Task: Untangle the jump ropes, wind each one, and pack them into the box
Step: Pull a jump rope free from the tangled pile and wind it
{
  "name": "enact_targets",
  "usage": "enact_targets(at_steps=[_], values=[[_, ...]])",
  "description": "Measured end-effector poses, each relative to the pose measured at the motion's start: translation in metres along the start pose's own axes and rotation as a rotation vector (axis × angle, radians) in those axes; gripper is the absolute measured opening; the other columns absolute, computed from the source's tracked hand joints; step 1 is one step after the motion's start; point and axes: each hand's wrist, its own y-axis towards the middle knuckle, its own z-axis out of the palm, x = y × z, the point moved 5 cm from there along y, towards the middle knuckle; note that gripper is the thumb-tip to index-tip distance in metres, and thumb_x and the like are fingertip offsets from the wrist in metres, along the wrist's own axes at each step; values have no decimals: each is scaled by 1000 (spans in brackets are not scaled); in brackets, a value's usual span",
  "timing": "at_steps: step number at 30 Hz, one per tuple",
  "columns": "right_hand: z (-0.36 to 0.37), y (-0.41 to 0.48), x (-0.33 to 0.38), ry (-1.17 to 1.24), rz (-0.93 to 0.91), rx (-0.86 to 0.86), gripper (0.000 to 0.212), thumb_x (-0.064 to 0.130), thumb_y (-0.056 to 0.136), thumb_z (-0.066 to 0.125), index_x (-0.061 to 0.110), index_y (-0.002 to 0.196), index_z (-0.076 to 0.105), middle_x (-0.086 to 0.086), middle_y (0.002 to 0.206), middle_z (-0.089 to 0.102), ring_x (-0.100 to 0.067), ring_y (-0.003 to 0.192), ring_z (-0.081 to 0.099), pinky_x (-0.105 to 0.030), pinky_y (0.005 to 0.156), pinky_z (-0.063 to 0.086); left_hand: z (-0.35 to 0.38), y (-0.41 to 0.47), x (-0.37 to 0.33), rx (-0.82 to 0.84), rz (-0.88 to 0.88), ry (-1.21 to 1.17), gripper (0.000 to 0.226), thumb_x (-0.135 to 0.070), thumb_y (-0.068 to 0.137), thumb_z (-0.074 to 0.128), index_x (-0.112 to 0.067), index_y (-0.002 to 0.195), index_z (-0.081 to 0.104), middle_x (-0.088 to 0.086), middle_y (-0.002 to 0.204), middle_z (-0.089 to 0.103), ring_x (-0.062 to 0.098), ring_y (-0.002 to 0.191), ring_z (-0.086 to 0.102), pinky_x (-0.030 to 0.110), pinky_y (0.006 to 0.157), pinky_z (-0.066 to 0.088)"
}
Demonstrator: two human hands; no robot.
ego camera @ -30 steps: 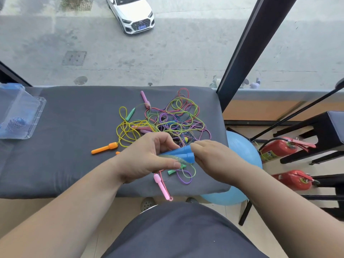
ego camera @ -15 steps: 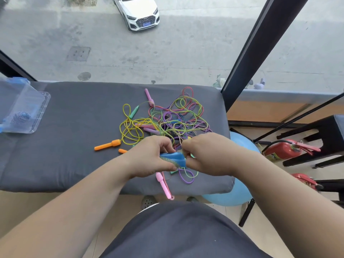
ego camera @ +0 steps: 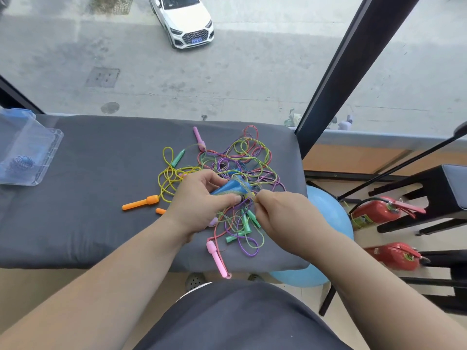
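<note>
Head view, looking down. A grey padded bench (ego camera: 96, 223) is set against a window.

L hand (ego camera: 199, 203) is curled round a pair of blue handles (ego camera: 227, 189), held just above the bench w/ the thumb laid along their near side. Glittery cord is seen wrapped at the handles' far end.

R hand (ego camera: 283, 215) is closed to a pinch, thumb and forefinger on a thin strand (ego camera: 253, 196) right beside the handles' tip. The other fingers are tucked under and can't be made out.

The jump ropes (ego camera: 242, 157) (yellow, green, purple, pink) lie in a tangled heap on the bench's right half, beyond and beneath both hands.

Loose ends noted:
- orange handle (ego camera: 140, 203), left of the L hand
- pink handle (ego camera: 217, 258), at the near edge
- green handles (ego camera: 246, 222), beside the R hand

A clear plastic box (ego camera: 54, 145) sits at the bench's far left, well apart from the heap. One wound rope (ego camera: 21, 162), bluish, is seen inside.

A blue ball (ego camera: 328, 215) is lodged by the bench's right end. Two red fire extinguishers (ego camera: 376, 210) lie on the floor to the right. A white car (ego camera: 187, 21) is seen on the street below.
</note>
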Motion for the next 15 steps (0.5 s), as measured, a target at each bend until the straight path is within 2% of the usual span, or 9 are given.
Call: enact_targets(at_steps=[3, 5, 6, 8, 11, 13, 15], values=[[-5, -2, -2, 82, -49, -115, 31, 35, 99, 32, 18, 81, 52, 4, 62, 51, -27, 55, 48, -31, 61, 32, -2, -7, -16, 6, -31, -285, 26, 10, 76, 78, -3, 90, 61, 16, 80, 70, 9, 43, 54, 19, 43, 40], [-5, 0, -3, 121, -73, -106, 32, 36, 100, 30, 20, 86, 53, 4, 68, 58, -25, 62, 53, -28, 69, 30, -3, -10, -22, 67, -40, -425, 34, 6, 70, 81, -6, 92, 59, 19, 78, 64, 9, 40, 38, 19, 42, 28], [-5, 1, -3, 134, -86, -102, 31, 35, 101, 30, 20, 85, 52, 4, 68, 57, -24, 64, 52, -27, 71, 28, -4, -11, -24, 117, -42, -465, 38, 6, 65, 83, -7, 91, 59, 18, 76, 63, 10, 41, 35, 19, 43, 26], [-6, 4, -4, 132, -128, -91, 31, 35, 102, 32, 18, 82, 49, 4, 68, 54, -24, 65, 49, -29, 70, 30, -3, -16, -29, 237, -35, -506, 32, 7, 66, 76, -8, 89, 59, 12, 71, 65, 11, 42, 34, 19, 44, 25], [2, 11, -4, 93, -199, 43, 32, 37, 100, 32, 19, 89, 55, 3, 77, 60, -24, 74, 53, -37, 74, 44, -1, -23, -30, 386, -18, -430, 28, 6, 65, 75, -11, 84, 63, 7, 76, 67, 12, 49, 45, 18, 43, 28], [3, 19, -6, 60, -237, 136, 34, 37, 95, 28, 19, 89, 56, 2, 78, 59, -26, 78, 54, -41, 76, 47, 0, -25, -26, 443, -22, -279, 28, 2, 63, 80, -17, 79, 67, 11, 85, 68, 16, 56, 51, 21, 43, 29], [1, 31, -6, 2, -278, 189, 37, 39, 90, 24, 19, 86, 54, 3, 77, 55, -27, 80, 54, -43, 75, 47, -2, -26, -20, 452, -66, -158, 26, -1, 62, 82, -17, 79, 70, 15, 86, 70, 16, 53, 52, 21, 43, 31]])
